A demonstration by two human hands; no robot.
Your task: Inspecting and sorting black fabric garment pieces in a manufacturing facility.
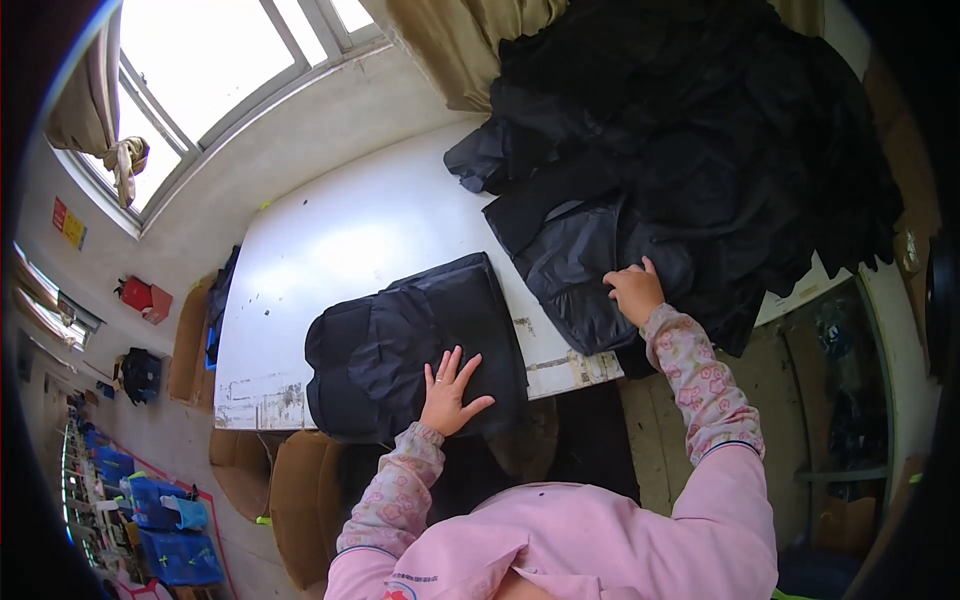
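White table [340, 230] set against the wall beneath the window [215, 70], likely for the daylight; the glare whitens its middle. Heap of black cloth [720, 130] across the far right, spilling over the table's right side. Probably piled there to leave the near left free for handling.

Folded black bundle [400, 320] at the table's front edge, squared up, right before the person, its near side seeming to poke past the edge: within easy reach, I judge. Black panel [575, 265], smoother and shinier in parts, lies between bundle and heap, against the heap's near side.

Left hand [452, 395] palm down on the bundle, fingers spread and gripping nothing; it looks like a steadying or smoothing press. Right hand [637, 293] over the panel's right part, fingers partly bent; I cannot tell whether they pinch cloth or merely rest on it. Thin ring [438, 380] on a left finger.

Hard to make out: layers inside the heap merge, black on black, so no count. Bundle's underside hidden; its inner folds too. Right fingertips partly out of sight. Beneath the table, deep shadow; brown chairs or boxes [310, 500], cannot say which.
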